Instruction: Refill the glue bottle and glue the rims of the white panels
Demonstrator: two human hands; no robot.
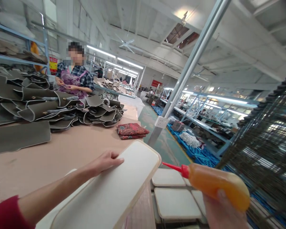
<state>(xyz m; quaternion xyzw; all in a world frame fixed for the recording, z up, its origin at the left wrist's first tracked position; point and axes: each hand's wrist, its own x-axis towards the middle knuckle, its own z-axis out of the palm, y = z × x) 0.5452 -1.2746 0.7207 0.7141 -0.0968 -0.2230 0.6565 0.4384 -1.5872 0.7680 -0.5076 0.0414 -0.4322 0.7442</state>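
My left hand (104, 162) rests flat on a long white panel with a cream edge (114, 194), which lies on the brown table (62, 152) and juts past its right edge. My right hand (222, 211) grips an orange squeeze bottle (216, 184) with a red nozzle pointing left toward the panel's end. Below the bottle, several more white panels (175, 202) lie flat on a lower surface.
Piles of grey leather pieces (50, 105) cover the table's far left. A folded red patterned cloth (131, 130) lies near the table's edge. A co-worker in a plaid shirt (73, 78) works behind the piles. A slanted metal post (188, 70) and wire racks (264, 143) stand to the right.
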